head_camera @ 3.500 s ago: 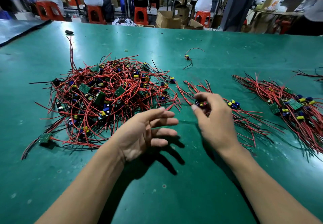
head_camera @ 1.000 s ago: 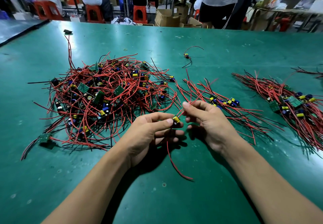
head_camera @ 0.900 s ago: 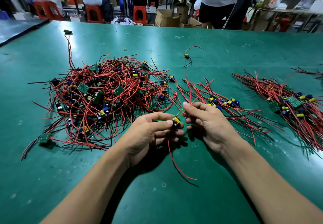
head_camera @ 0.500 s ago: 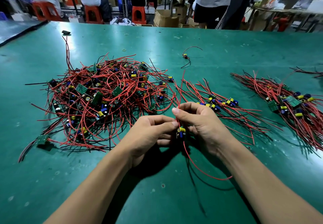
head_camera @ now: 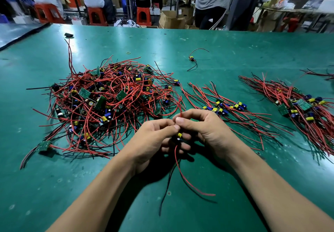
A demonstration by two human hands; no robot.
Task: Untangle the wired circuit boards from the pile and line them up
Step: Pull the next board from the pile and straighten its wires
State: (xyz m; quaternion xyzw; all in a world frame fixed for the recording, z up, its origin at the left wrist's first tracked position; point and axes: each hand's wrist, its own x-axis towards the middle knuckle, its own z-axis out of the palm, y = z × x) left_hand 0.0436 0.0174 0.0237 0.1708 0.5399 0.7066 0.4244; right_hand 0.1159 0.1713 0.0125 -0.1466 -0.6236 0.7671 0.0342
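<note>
grips pinching: left hand (head_camera: 151, 141) and right hand (head_camera: 204, 132) hold wired board (head_camera: 179, 135); long axis near-far, wire tails (head_camera: 182, 175) trailing toward person.

glossy green table mat (head_camera: 235, 54), shiny plastic-coated red wires (head_camera: 112, 94)

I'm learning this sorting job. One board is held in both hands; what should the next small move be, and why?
Probably carry the board rightward and lay it on the nearest row. The left hand and right hand hold it in front of the pile, its wires hang loose toward the person, and that row lies just beside the right hand.
</note>
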